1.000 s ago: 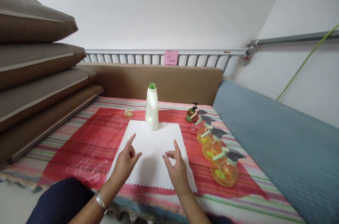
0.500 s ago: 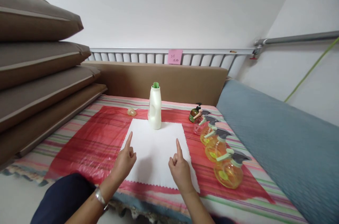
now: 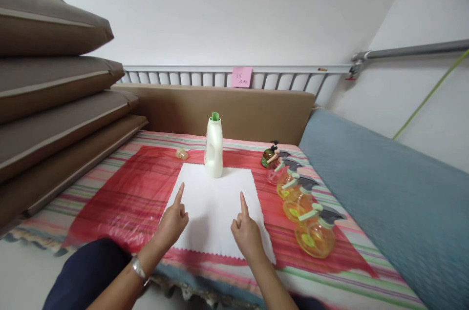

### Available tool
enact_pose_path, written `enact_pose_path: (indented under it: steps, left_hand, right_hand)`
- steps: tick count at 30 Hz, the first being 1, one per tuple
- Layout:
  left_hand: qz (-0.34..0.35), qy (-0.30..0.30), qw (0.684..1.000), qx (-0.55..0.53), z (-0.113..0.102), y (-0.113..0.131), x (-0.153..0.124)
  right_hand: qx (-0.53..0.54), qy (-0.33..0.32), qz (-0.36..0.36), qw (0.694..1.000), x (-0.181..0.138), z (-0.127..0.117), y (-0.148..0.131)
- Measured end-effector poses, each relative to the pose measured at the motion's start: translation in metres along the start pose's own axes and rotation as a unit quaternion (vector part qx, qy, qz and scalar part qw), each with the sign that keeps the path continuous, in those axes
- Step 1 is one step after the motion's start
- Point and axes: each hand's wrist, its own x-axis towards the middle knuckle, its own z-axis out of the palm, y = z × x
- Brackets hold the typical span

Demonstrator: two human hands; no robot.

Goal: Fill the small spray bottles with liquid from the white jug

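My left hand (image 3: 175, 215) is raised over the left edge of a white scalloped cloth (image 3: 216, 207). Its index finger points forward while the other fingers curl in, and I see nothing held. Near the cloth's right side, my right hand (image 3: 247, 232) has the same pointing shape and is likewise without any object. Beyond both hands, a white-cream detergent bottle (image 3: 214, 151) with a green spout and no cap stands upright at the cloth's far edge. Neither hand touches it.
A row of pump bottles, including a yellow one (image 3: 315, 239) and a dark green one (image 3: 269, 157), runs along the right. A small translucent cap (image 3: 181, 154) lies left of the detergent bottle. Stacked brown cushions (image 3: 62, 75) rise at left; a blue padded panel (image 3: 366, 193) borders the right.
My right hand has shifted slightly left, its index finger still extended. My left hand is almost unmoved, and the bottles stay in place.
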Motion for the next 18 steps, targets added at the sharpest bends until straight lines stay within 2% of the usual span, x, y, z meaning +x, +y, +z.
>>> enact_pose_path:
  steps: [13, 18]
  left_hand:
    - [0.007, -0.001, 1.0, 0.006, 0.0043, -0.0063, 0.0005]
    - [0.002, -0.011, 0.999, -0.042, 0.0057, -0.01, -0.0004]
  right_hand:
    - [-0.011, 0.01, -0.004, 1.0, 0.0006, 0.004, 0.0022]
    - [0.052, 0.03, -0.004, 0.998, 0.001, 0.0061, 0.003]
